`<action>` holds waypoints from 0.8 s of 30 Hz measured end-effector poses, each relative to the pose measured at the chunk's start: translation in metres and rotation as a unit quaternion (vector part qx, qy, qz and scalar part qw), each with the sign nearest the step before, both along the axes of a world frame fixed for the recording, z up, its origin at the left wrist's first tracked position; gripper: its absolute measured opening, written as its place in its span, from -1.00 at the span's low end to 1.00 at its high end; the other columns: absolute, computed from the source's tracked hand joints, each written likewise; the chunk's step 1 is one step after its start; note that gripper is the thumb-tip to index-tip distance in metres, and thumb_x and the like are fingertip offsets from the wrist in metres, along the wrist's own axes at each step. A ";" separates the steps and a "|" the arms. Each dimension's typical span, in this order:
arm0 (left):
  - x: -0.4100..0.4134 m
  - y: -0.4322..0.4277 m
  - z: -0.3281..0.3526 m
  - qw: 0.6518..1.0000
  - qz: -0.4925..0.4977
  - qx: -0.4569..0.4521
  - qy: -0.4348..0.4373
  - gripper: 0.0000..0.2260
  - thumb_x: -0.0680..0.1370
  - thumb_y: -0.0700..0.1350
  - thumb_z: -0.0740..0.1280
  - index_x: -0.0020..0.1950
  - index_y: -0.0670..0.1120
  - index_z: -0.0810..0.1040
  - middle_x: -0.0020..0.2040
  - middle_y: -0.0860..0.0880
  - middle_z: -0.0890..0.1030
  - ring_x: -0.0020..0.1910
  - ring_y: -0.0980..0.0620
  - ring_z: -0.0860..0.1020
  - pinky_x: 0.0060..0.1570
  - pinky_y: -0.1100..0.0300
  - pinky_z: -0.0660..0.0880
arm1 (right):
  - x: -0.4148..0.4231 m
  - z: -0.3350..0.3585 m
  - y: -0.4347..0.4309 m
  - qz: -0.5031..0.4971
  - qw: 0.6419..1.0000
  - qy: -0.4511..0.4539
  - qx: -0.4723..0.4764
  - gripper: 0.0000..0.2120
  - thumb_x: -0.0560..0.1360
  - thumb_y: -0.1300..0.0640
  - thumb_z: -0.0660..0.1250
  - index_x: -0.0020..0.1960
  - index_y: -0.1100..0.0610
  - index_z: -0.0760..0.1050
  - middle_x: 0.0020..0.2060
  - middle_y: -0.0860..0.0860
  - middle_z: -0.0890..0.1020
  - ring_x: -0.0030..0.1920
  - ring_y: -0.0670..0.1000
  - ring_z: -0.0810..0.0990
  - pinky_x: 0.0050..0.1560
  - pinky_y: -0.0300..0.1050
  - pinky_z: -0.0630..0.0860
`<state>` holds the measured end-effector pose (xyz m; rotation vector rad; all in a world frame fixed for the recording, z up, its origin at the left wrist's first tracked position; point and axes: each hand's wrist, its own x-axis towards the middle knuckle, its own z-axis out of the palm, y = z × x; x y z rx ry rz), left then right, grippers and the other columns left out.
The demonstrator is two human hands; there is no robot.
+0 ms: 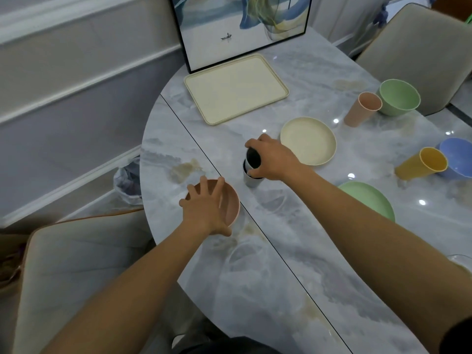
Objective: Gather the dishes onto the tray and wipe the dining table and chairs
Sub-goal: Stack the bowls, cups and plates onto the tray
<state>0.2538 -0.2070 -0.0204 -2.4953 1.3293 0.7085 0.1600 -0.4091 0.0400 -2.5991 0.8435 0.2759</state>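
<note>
A cream tray (275,85) lies bare at the far side of the marble table (293,264). My left hand (204,210) spreads over a pink bowl (231,203) near the table's left edge, fingers across its rim. My right hand (270,157) grips the top of a grey cup (251,181) with a dark inside, standing at the table's middle. Beyond it rests a cream plate (309,141). A green plate (370,200) shows past my right forearm. Further right stand a pink cup (361,109), a green bowl (398,98), a yellow cup (421,163) and a blue bowl (457,157).
A framed picture (242,26) leans on the wall behind the tray. Padded chairs stand at the near left (76,264) and far right (419,47). Brownish spill stains (185,169) mark the tabletop. A lined bin (129,180) sits on the floor by the wall.
</note>
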 end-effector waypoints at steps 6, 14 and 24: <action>0.000 -0.003 0.001 1.000 0.001 0.010 0.002 0.35 0.17 0.39 0.56 0.64 0.16 -0.33 0.65 -0.18 -0.11 0.54 -0.41 0.09 0.29 -0.29 0.42 | 0.002 -0.037 0.005 -0.006 0.999 0.031 0.017 -0.24 0.37 -0.13 0.59 0.47 0.01 0.36 0.31 0.09 0.45 0.25 0.19 0.50 0.14 0.09 0.56; 0.003 0.004 -0.002 1.000 -0.001 -0.015 0.018 0.36 0.16 0.49 0.49 0.63 0.18 -0.37 0.66 -0.17 -0.13 0.54 -0.39 0.10 0.30 -0.29 0.42 | -0.001 -0.054 0.003 -0.023 1.000 0.001 0.022 -0.27 0.40 -0.10 0.56 0.48 -0.01 0.34 0.34 0.09 0.42 0.30 0.18 0.44 0.17 0.09 0.56; 0.019 0.046 -0.009 0.910 0.309 -0.206 0.186 -0.20 0.58 0.13 0.38 0.69 0.19 -0.04 0.64 -0.05 0.09 0.56 -0.26 0.20 0.29 -0.21 0.43 | -0.020 -0.065 0.003 -0.057 0.998 -0.036 0.019 -0.11 0.38 -0.18 0.54 0.58 -0.14 0.18 0.42 0.05 0.32 0.33 0.18 0.42 0.11 0.10 0.59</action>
